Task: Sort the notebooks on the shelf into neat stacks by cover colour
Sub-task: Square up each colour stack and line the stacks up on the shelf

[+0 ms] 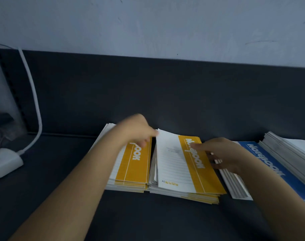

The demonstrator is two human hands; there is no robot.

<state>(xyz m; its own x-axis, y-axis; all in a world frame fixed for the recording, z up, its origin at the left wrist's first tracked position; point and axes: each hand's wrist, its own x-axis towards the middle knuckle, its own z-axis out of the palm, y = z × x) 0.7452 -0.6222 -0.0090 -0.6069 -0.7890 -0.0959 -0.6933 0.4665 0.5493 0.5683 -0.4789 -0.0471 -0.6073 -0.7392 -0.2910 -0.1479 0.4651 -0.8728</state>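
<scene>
Two stacks of yellow-and-white notebooks lie side by side on the dark shelf (61, 171): a left stack (131, 173) and a right stack (188, 173) with its top cover slightly askew. My left hand (139, 131) reaches over the left stack and its fingertips touch the far corner of the right stack's top notebook. My right hand (221, 153) rests with straight fingers on the right edge of that same notebook. A blue notebook stack (263, 159) lies to the right, partly under my right forearm.
A stack of white-edged notebooks (291, 150) leans over the blue one at the far right. A white cable (35, 105) and a white adapter (4, 162) sit at the left. A dark back panel (165, 93) bounds the shelf behind.
</scene>
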